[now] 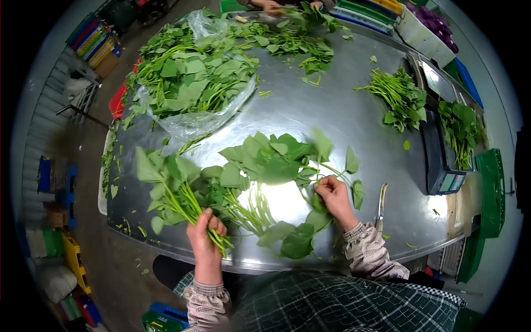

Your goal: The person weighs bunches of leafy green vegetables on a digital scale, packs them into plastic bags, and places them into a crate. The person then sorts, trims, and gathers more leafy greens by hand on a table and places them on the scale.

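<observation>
My left hand (207,232) is wrapped round the stems of a bunch of leafy greens (180,191), whose leaves point up and to the left. To the right, my right hand (332,195) pinches a thin stem of a leafy sprig (352,160) above the metal table (332,105). Between the hands lie loose greens (271,157) with broad leaves, their pale stems pointing toward me. More leaves (297,240) rest near the front edge. A knife (380,207) with a curved blade lies right of my right hand.
A large pile of greens (188,77) on clear plastic (221,119) covers the back left. Bundles of greens (398,94) lie at the right, beside a scale (440,144). Another person's hands (271,8) handle greens at the far edge. Green crates (489,193) stand at the far right.
</observation>
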### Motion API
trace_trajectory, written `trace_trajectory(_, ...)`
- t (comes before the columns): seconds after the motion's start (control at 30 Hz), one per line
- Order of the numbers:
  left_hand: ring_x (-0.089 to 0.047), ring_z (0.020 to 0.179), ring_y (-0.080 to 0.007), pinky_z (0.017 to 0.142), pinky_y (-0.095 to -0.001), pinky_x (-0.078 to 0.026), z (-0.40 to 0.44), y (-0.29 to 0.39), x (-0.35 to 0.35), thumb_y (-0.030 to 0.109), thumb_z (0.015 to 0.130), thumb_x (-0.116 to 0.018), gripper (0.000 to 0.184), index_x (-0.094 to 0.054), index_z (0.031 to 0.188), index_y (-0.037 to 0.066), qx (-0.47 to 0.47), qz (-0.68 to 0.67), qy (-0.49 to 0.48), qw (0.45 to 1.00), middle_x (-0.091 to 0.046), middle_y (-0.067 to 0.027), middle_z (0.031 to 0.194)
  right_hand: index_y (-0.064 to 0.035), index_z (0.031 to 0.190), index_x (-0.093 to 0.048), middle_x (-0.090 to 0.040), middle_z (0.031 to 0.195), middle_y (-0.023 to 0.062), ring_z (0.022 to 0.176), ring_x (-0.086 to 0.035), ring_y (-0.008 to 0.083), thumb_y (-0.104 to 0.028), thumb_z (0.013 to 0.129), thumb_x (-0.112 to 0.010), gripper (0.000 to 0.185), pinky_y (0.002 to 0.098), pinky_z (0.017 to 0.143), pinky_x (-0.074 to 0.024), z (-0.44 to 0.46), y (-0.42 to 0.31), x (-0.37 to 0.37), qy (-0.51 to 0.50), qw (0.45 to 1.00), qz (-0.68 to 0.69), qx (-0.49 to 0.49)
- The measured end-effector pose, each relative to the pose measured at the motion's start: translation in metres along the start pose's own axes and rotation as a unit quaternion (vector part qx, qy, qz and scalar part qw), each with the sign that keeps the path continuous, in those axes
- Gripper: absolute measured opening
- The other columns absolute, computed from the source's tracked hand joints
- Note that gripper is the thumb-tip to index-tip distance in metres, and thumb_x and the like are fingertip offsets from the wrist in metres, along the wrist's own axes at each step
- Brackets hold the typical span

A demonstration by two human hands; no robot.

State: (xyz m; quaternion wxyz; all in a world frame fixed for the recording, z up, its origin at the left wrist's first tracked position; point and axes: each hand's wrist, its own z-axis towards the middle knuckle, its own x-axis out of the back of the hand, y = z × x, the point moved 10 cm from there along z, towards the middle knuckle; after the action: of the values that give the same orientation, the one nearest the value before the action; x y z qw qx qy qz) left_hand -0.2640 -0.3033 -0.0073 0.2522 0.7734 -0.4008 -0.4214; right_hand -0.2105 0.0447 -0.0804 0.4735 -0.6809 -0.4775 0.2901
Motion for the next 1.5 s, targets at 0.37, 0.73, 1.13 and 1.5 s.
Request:
trace_trajectory(0.37, -0.053, 0.055, -0.0100, 0.049, -0.0227, -0.040, -0.019, -0.047, -0.068, -0.001, 0.076, -0.069, 0.016, -0.057, 0.086, 0.003, 0.023, 0.155, -0.091, 0.983, -0.062, -0.0044, 0.072, -0.0035, 0.096, -0.067, -0.064, 0.076, -0.0013, 0.065, -0.055, 0.0079, -0.014, 0.079, -0.073, 0.020, 0.0243, 0.056, -0.0439, -0.049, -0.045, -0.087, -0.220, 0.972, -0.069, 0.049)
trace_trajectory(0.73, -0.048, 0.050, -0.0120, 0.046, -0.0244, -0.039, -0.019, -0.025, -0.058, -0.005, 0.077, -0.064, 0.020, -0.048, 0.080, 0.006, 0.000, -0.016, -0.008, 1.000, -0.058, -0.0079, 0.077, -0.0051, 0.090, -0.064, -0.063, 0.077, 0.0011, 0.072, -0.059, 0.0096, -0.020, 0.083, -0.071, 0.018, 0.0257, 0.065, -0.0489, -0.083, -0.041, -0.088, -0.205, 0.969, 0.135, -0.039)
trace_trajectory(1.13, -0.051, 0.054, -0.0100, 0.046, -0.0228, -0.040, -0.025, -0.051, -0.064, 0.000, 0.078, -0.068, 0.021, -0.054, 0.092, 0.005, 0.015, 0.119, -0.053, 0.991, -0.057, -0.0038, 0.073, -0.0029, 0.108, -0.063, -0.068, 0.085, 0.0093, 0.065, -0.060, 0.0153, -0.019, 0.082, -0.071, 0.031, 0.0280, 0.060, -0.0489, -0.084, -0.099, -0.133, -0.285, 0.915, -0.180, 0.220)
trace_trajectory(1.5, -0.054, 0.061, -0.0131, 0.059, -0.0275, -0.044, -0.012, 0.031, -0.014, 0.013, 0.090, -0.063, 0.014, -0.056, 0.085, 0.002, -0.160, 0.238, 0.053, 0.957, -0.058, -0.0055, 0.067, -0.0072, 0.079, -0.066, -0.063, 0.066, 0.0153, 0.062, -0.063, 0.0340, -0.055, 0.074, -0.066, 0.048, 0.0440, 0.057, -0.0493, -0.028, -0.016, -0.143, -0.226, 0.794, -0.538, 0.173)
